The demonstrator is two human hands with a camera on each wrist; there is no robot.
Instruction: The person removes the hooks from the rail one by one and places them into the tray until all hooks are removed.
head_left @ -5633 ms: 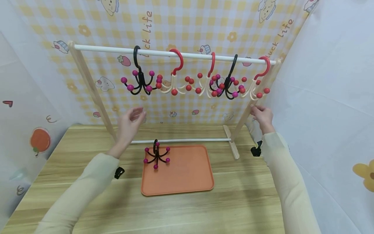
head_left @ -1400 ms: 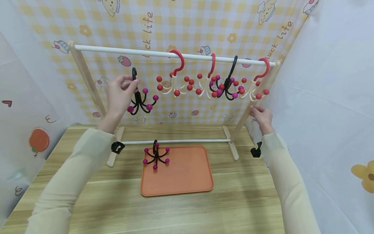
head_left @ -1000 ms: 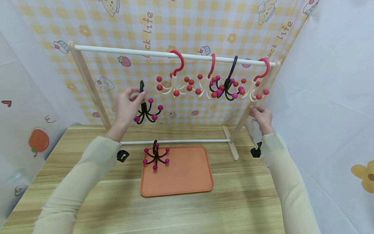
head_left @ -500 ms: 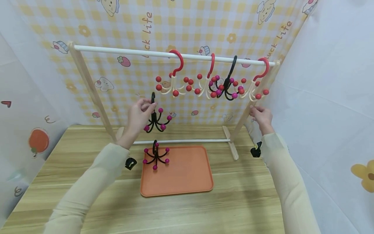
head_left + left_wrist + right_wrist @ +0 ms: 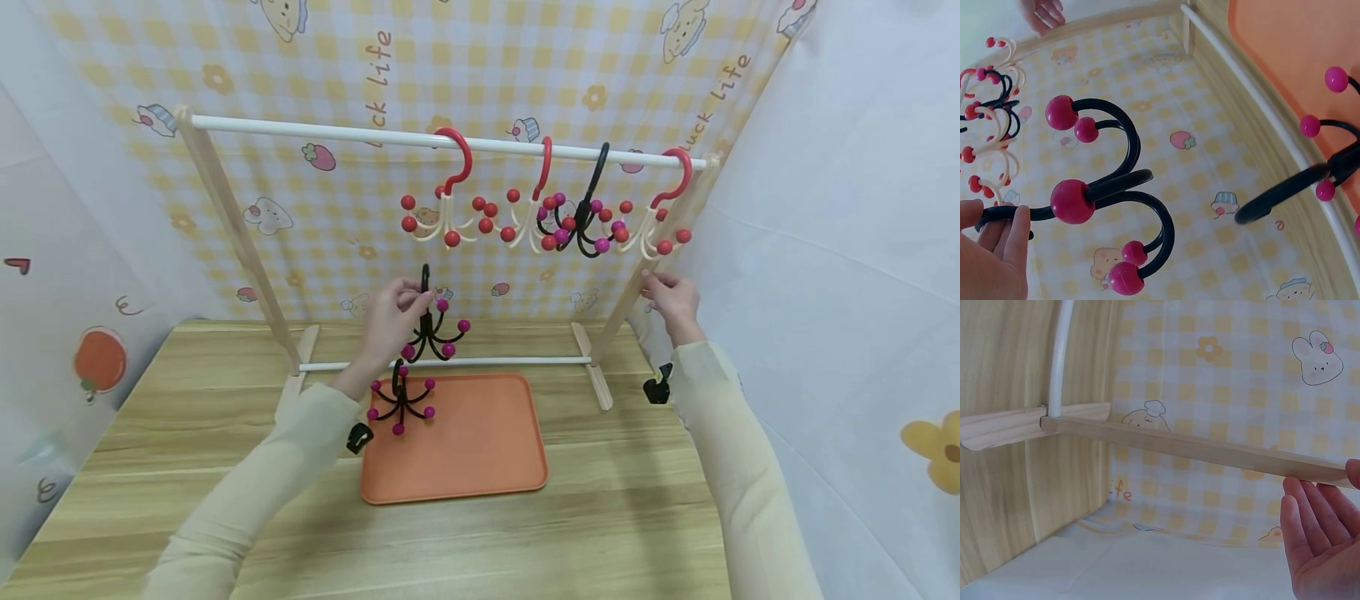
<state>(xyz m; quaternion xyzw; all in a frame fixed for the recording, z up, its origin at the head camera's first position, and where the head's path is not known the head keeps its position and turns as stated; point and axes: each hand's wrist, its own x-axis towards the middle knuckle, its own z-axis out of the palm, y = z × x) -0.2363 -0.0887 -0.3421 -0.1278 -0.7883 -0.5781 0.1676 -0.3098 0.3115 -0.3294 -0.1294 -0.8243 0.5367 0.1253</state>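
My left hand [image 5: 392, 321] pinches the neck of a black octopus-style hanger [image 5: 427, 325] with magenta balls on its arm ends. It hangs upright in the air, hook up, above the back edge of an orange tray [image 5: 472, 450]. On the tray's back left corner sits a second black hanger [image 5: 401, 400] of the same kind. My right hand [image 5: 672, 304] holds the right wooden post [image 5: 626, 304] of the rack; in the right wrist view, fingers [image 5: 1310, 512] and thumb lie on opposite sides of that post [image 5: 1210, 450].
Along the rack's white top bar [image 5: 315, 132] hang several more hangers: cream ones with red hooks, such as the leftmost hanger [image 5: 447, 212], and a black hanger [image 5: 583, 212]. A lower white bar [image 5: 517, 361] runs behind the tray. A checked cloth [image 5: 480, 50] covers the back.
The black hanger, once on the left of the top bar, has come off in my left hand and moved down and right toward the tray. My right hand has stayed on the post.
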